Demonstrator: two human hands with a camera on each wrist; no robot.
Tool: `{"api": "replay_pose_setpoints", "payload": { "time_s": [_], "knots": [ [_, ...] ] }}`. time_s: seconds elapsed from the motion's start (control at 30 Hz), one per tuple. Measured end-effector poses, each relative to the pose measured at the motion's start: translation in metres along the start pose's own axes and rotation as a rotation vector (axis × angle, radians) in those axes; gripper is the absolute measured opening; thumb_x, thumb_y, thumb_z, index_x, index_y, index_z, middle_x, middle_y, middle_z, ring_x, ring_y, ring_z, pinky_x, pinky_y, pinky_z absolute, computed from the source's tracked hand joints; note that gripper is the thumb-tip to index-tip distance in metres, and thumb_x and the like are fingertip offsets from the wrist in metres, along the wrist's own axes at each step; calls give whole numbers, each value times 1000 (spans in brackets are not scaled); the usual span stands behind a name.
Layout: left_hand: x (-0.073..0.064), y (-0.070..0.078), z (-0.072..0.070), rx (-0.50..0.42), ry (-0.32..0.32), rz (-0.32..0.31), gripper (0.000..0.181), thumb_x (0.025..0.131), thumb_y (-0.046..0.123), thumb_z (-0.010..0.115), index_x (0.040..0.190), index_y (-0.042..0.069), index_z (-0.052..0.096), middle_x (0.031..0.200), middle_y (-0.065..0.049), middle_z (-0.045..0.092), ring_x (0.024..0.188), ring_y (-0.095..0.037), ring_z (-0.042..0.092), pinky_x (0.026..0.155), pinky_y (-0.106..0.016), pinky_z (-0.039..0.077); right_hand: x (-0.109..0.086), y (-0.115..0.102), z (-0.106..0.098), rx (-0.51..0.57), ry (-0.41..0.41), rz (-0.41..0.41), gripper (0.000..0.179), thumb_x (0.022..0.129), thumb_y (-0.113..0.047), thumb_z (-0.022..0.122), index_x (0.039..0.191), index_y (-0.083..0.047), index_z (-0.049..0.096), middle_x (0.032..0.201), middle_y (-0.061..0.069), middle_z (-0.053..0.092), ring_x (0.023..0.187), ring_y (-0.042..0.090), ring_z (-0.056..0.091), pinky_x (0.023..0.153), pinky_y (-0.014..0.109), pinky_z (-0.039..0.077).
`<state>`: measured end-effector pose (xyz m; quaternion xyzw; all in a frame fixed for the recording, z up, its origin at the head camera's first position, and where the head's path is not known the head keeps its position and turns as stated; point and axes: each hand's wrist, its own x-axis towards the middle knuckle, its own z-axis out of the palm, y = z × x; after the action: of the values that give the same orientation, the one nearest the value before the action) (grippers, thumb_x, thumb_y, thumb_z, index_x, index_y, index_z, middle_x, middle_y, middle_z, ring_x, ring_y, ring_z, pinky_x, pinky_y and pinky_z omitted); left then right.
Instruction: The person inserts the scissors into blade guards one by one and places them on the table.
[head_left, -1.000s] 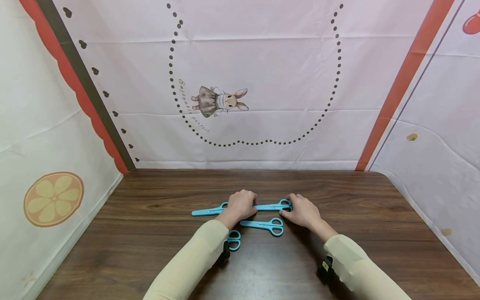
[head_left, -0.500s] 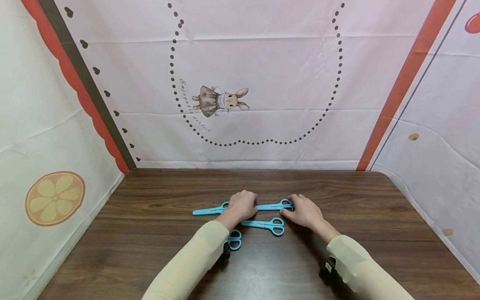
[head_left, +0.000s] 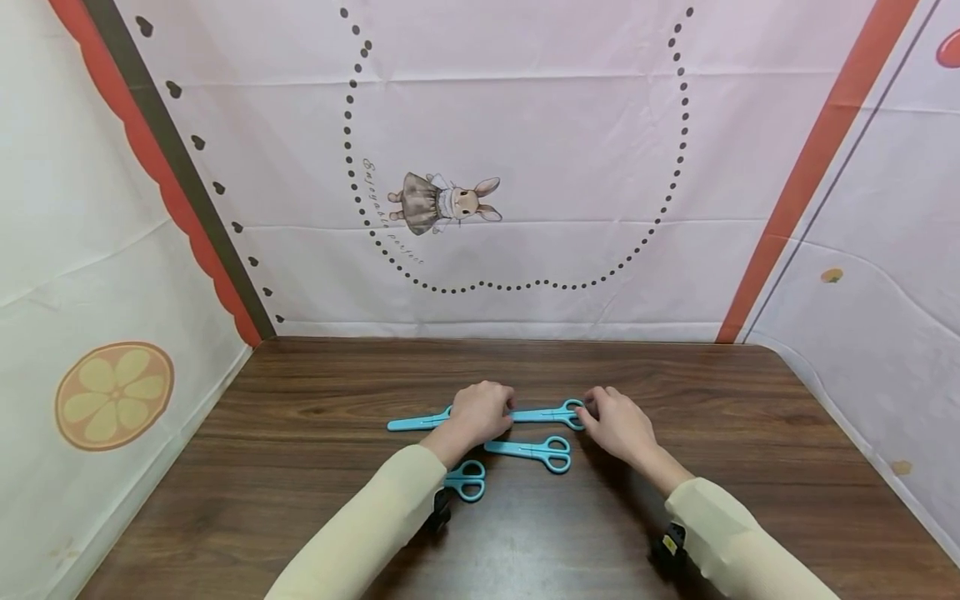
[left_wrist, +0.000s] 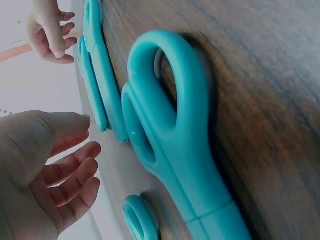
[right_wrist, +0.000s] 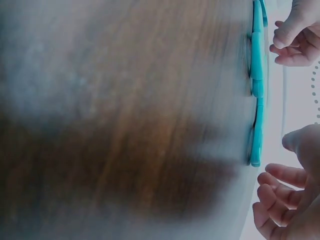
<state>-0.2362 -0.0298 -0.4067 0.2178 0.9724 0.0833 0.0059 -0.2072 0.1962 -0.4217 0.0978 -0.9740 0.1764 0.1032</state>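
Several pairs of light-blue scissors lie flat on the wooden table. My left hand (head_left: 480,412) is over the gap between the far-left scissors (head_left: 412,423), whose handles it partly hides, and the blade end of the far-right scissors (head_left: 542,415). In the left wrist view the fingers of that left hand (left_wrist: 65,175) are loosely bent with nothing in them. Just right of the far-right scissors' handles, my right hand (head_left: 621,425) has relaxed, spread fingers and holds nothing. Nearer to me are the middle scissors (head_left: 521,449) and the near-left scissors (head_left: 465,482), partly covered by my left sleeve.
The brown wooden table (head_left: 697,400) reaches back to a pale printed cloth (head_left: 570,183) hanging behind it. More cloth stands along the left and right sides. A black wrist camera (head_left: 670,542) sits under my right sleeve.
My right hand has let go of the far-right scissors' handles and drawn slightly right. The left hand stays nearly where it was, while its forearm shifts a little left, showing more of the near-left scissors.
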Motion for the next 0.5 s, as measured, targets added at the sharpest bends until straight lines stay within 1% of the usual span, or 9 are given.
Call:
{"api": "replay_pose_setpoints", "payload": {
  "time_s": [0.1, 0.23, 0.37, 0.5],
  "knots": [
    [-4, 0, -2, 6, 19, 30, 8, 85, 24, 64, 92, 21, 66, 83, 6, 62, 62, -7, 52, 49, -26, 41, -1, -1, -2, -7, 29, -30, 21, 86, -26, 62, 94, -7, 63, 82, 4, 59, 68, 16, 55, 58, 33, 46],
    [-9, -2, -4, 7, 62, 80, 7, 86, 23, 63, 91, 21, 66, 84, 6, 60, 62, -6, 51, 48, -24, 40, -2, -2, -3, -21, 66, -70, 14, 84, -22, 65, 87, -9, 62, 76, 1, 56, 65, 14, 52, 55, 30, 44],
    [-14, -6, -7, 8, 124, 114, 9, 85, 23, 62, 93, 21, 67, 85, 7, 61, 64, -7, 52, 48, -23, 40, -2, -2, -4, -39, 110, -115, 10, 81, -18, 67, 85, -10, 62, 77, 2, 58, 66, 15, 54, 55, 31, 45],
    [-20, -11, -9, 14, 166, 137, 10, 85, 26, 63, 93, 22, 67, 87, 7, 61, 71, -9, 56, 51, -23, 42, -3, 0, -5, -60, 136, -167, 11, 80, -17, 68, 86, -10, 63, 80, 3, 61, 68, 17, 56, 56, 33, 46]
  ]
}}
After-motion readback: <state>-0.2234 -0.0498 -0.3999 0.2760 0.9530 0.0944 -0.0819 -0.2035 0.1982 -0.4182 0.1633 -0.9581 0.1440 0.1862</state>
